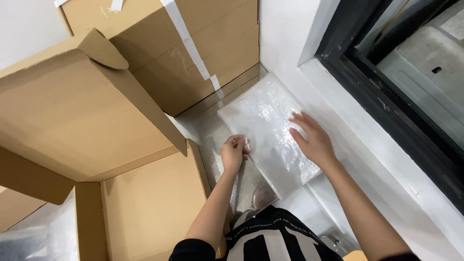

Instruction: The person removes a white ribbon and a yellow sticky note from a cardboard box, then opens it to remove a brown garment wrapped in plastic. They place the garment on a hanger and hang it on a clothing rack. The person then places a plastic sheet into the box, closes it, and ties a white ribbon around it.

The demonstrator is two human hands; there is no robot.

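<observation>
The clear plastic bag (268, 135), flat and holding something pale, lies tilted in the gap between the cardboard boxes and the white window ledge (348, 104). From the head camera, the left hand (234, 153) pinches the bag's near left edge, fingers curled shut on the plastic. The right hand (311, 139) lies open and flat on the bag's right side, fingers spread, pressing rather than grasping. An open cardboard box (145, 208) with its lid flap raised stands just left of the left forearm. A taped cardboard box (183, 53) stands behind the bag, and a dark window frame (386, 116) runs along the right.
</observation>
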